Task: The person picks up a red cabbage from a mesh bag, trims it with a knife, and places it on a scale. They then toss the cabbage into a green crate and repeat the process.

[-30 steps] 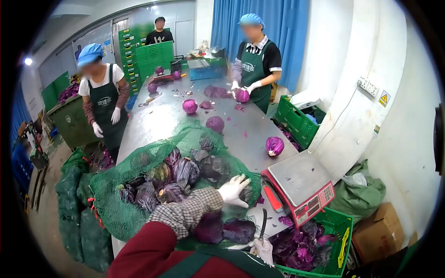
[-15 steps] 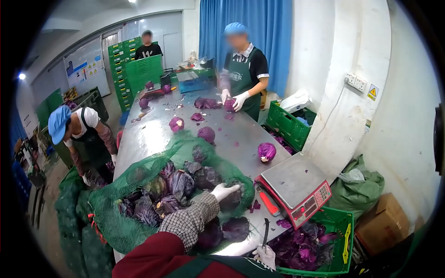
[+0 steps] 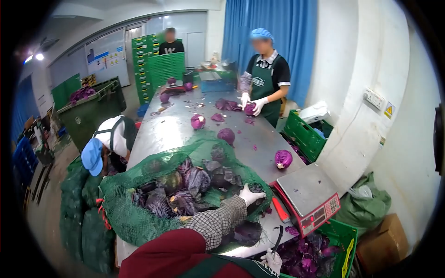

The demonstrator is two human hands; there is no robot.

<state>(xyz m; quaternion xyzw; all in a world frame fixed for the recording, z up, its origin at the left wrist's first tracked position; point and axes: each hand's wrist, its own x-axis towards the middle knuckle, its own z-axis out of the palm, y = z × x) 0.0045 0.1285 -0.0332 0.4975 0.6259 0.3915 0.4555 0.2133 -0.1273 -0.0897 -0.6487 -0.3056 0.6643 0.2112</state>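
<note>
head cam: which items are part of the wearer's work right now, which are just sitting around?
In hand:
left hand on a cabbage in the green net sack
right hand gripping a knife

Lying about:
scale
trimmed cabbage
cardboard box

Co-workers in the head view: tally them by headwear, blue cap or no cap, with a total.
Blue cap: 2, the standing co-worker and the bent-over co-worker
No cap: 1, the person at the back
Total: 3

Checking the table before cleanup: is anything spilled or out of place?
Yes. Loose purple leaf scraps lie scattered over the steel table, and one cabbage sits alone near the scale. The net sack sags over the table's left edge.
</note>
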